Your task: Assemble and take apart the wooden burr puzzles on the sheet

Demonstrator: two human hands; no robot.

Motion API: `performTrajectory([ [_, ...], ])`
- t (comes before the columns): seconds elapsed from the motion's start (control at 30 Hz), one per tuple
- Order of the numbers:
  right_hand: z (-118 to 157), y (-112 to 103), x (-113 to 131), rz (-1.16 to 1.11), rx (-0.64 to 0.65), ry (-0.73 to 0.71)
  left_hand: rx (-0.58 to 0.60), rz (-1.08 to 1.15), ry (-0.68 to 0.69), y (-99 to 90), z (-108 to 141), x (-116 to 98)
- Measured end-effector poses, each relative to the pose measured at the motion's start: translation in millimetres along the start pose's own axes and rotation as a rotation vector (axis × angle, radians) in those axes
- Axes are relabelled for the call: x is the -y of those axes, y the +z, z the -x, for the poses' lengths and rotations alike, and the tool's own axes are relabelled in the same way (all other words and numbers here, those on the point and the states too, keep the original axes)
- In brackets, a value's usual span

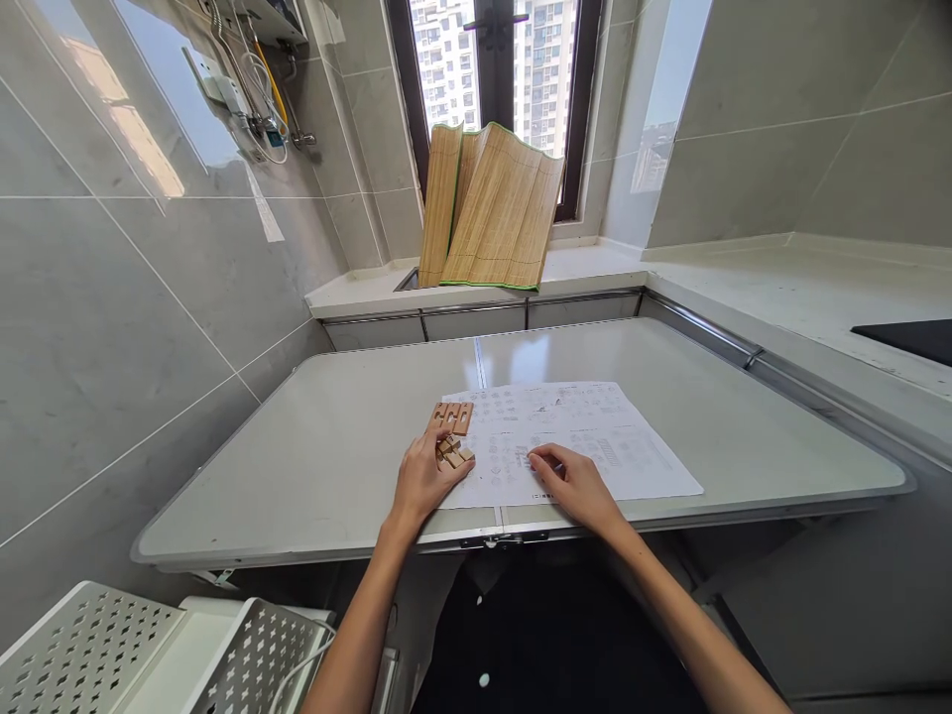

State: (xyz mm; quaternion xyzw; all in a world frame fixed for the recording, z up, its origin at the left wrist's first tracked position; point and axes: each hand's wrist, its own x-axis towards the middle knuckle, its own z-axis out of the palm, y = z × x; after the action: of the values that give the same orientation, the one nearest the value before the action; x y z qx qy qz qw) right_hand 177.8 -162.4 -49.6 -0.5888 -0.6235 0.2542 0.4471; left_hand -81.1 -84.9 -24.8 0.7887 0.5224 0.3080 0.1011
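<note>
My left hand [425, 480] curves its thumb and fingers around a small cluster of interlocking wooden puzzle blocks [456, 456] at the left edge of a printed sheet [625, 436]. Just beyond those fingers lie several flat wooden pieces with cut-out slots [462, 420], side by side and partly on the paper. My right hand [576, 482] rests over the sheet's lower middle, its fingers curled with the thumb and index tips together. Whatever may be between those tips is too small or hidden to see. Small diagrams cover the paper.
The pale folding table [327, 446] has a centre seam and a metal latch at its front edge. A bamboo mat [506, 208] stands folded on the ledge by the window. White perforated baskets [81, 645] are at lower left, and a counter [788, 288] runs along the right.
</note>
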Motion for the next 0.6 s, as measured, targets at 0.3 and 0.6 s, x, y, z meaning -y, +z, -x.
performTrajectory([
  [0.3, 1.7, -2.1, 1.4, -0.014, -0.004, 0.001, -0.124, 0.062, -0.029, -15.7, 16.7, -7.3],
  [0.6, 4.4, -3.3, 7.1, -0.082, -0.033, 0.065, -0.084, 0.487, -0.350, -21.1, 30.0, 12.6],
])
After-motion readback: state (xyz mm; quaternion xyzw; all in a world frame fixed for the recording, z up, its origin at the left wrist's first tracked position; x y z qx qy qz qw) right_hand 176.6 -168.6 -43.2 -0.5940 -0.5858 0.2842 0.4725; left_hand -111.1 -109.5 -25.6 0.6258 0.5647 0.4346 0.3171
